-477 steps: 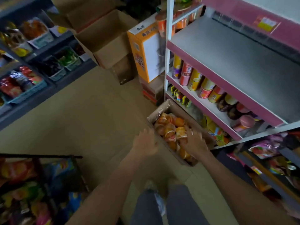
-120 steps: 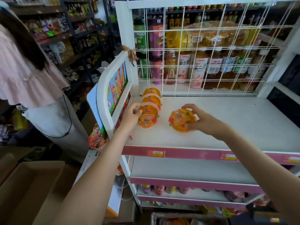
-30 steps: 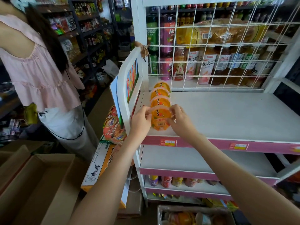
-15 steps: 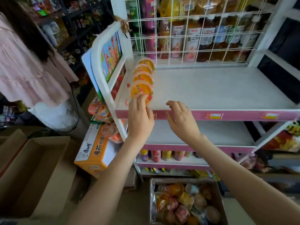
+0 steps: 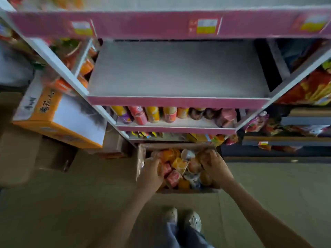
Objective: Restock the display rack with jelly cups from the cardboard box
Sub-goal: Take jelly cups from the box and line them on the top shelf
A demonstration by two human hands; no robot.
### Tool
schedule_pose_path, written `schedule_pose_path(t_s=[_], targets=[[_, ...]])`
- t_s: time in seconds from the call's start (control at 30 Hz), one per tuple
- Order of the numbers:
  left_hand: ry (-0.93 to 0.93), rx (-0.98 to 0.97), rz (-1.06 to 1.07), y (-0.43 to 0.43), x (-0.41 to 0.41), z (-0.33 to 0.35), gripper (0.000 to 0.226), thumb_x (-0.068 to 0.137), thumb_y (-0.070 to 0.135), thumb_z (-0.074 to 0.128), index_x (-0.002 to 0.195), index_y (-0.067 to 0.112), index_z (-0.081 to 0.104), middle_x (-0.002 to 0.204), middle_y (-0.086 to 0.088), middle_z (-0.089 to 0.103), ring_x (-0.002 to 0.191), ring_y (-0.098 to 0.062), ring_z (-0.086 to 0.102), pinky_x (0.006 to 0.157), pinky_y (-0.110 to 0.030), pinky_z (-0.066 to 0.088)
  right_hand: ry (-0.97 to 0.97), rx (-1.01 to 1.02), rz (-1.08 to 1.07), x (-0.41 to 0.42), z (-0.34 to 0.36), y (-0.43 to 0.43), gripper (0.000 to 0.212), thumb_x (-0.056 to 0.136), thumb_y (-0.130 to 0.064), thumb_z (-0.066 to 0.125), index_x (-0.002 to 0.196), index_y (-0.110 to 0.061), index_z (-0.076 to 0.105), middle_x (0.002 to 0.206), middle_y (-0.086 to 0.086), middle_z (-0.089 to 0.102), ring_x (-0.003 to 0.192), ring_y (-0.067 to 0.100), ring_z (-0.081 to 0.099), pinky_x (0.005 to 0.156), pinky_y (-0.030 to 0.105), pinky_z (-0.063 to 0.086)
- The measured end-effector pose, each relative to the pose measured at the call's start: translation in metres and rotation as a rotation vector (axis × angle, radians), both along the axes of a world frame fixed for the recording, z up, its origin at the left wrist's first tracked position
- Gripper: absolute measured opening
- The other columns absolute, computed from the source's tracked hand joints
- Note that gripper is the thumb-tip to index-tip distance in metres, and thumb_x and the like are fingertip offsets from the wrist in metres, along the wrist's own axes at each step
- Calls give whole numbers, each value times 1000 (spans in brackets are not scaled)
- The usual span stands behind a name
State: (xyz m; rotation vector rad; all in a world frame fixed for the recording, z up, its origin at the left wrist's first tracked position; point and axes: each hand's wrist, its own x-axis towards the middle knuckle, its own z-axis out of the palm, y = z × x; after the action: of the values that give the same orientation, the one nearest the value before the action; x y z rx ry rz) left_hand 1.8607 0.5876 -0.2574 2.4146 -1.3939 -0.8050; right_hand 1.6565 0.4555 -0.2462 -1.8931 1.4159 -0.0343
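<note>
Down on the floor, both hands dig among the jelly cups (image 5: 179, 166) in the cardboard box (image 5: 140, 161): left hand (image 5: 150, 173) curled over one, right hand (image 5: 214, 167) likewise, though grip is unclear. Light, slick, squashy-lidded things; best pinched round the rim.

Both hands, left (image 5: 150, 173) and right (image 5: 214, 166), down among jelly cups (image 5: 180, 166) in cardboard box (image 5: 140, 158), lower centre; grip unclear.

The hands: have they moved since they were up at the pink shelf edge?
Yes. Both the left hand and right hand went down from the rack into the cardboard box.
</note>
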Motion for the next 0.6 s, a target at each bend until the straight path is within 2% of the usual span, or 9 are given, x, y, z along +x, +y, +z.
schedule_pose_path(t_s=[0.1, 0.17, 0.27, 0.37, 0.43, 0.53, 0.6], targets=[[74, 83, -11, -2, -16, -75, 28, 91, 38, 48, 118, 30, 48, 109, 4, 56, 97, -14, 57, 77, -27, 45, 68, 106, -81, -30, -90, 0, 34, 90, -17, 58, 120, -2, 51, 117, 19, 54, 109, 36, 52, 86, 42, 42], [115, 102, -23, -13, -26, -130, 32, 91, 40, 52, 120, 28, 46, 111, 10, 51, 101, -14, 56, 82, -27, 45, 92, 122, -118, -40, -155, -7, 38, 91, -14, 55, 126, -3, 47, 124, 18, 51, 115, 37, 49, 92, 41, 42], [175, 86, -28, -29, -42, -215, 43, 88, 51, 54, 125, 31, 46, 114, 9, 57, 106, -14, 57, 85, -30, 49, 189, 151, -117, -45, -247, -14, 52, 92, -17, 51, 141, -10, 34, 138, 16, 42, 125, 35, 41, 103, 43, 36], [145, 75, -37, -50, -54, -291, 56, 90, 45, 56, 139, 26, 40, 130, 1, 51, 120, -19, 49, 93, -31, 45, 338, 138, 48, -48, -323, -17, 71, 92, -28, 52, 150, -15, 14, 148, 13, 30, 134, 35, 31, 108, 42, 28], [87, 63, -69, -69, -60, -328, 57, 92, 45, 53, 142, 24, 37, 136, -3, 45, 123, -21, 45, 93, -29, 41, 505, 44, 237, -52, -361, -19, 80, 90, -39, 53, 151, -20, 5, 149, 10, 25, 134, 35, 31, 108, 43, 28], [96, 61, -93, -89, -75, -368, 50, 93, 44, 52, 138, 24, 42, 136, -5, 40, 117, -23, 48, 86, -29, 46, 632, -49, 395, -58, -398, -19, 79, 89, -41, 52, 150, -21, 7, 146, 11, 28, 129, 35, 34, 105, 43, 32], [124, 39, -81, -93, -88, -384, 42, 92, 43, 52, 129, 23, 45, 127, -5, 43, 100, -22, 54, 74, -30, 51, 661, -110, 418, -61, -411, -19, 76, 84, -39, 58, 146, -18, 19, 136, 11, 35, 121, 33, 39, 98, 42, 37]])
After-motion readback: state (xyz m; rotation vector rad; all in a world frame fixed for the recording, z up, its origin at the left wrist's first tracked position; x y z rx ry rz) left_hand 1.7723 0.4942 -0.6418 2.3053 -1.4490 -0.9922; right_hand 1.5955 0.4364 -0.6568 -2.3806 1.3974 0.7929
